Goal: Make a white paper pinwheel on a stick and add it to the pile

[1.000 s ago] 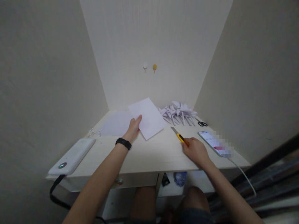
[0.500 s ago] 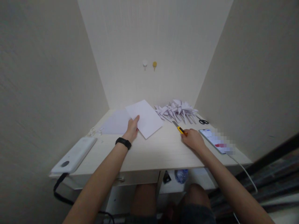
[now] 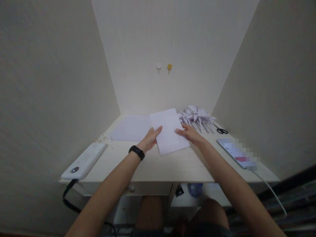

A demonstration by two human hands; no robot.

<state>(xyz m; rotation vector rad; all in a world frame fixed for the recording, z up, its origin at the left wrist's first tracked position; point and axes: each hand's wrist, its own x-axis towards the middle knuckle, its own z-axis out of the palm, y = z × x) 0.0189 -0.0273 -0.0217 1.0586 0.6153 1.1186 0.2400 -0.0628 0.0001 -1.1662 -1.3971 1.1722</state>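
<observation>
A white sheet of paper (image 3: 170,140) is held tilted above the desk between both hands. My left hand (image 3: 151,138), with a black band at the wrist, grips its left edge, the thumb on top and the fingers hidden underneath. At the right edge, my right hand (image 3: 191,133) pinches the sheet with its thumb on the face. Behind lies a larger stack of white paper (image 3: 132,126) at the back left. Folded paper pinwheels (image 3: 196,115) are heaped just beyond my right hand. The yellow utility knife is out of sight.
Black-handled scissors (image 3: 222,131) and a phone (image 3: 234,153) with a white cable lie on the right. A white power bank (image 3: 84,161) with a black cord sits at the left. Paper scraps (image 3: 106,136) are behind it. Two hooks are on the back wall.
My right hand has let go of the yellow utility knife and moved left to take the sheet's right edge. The sheet has turned and come nearer to me.
</observation>
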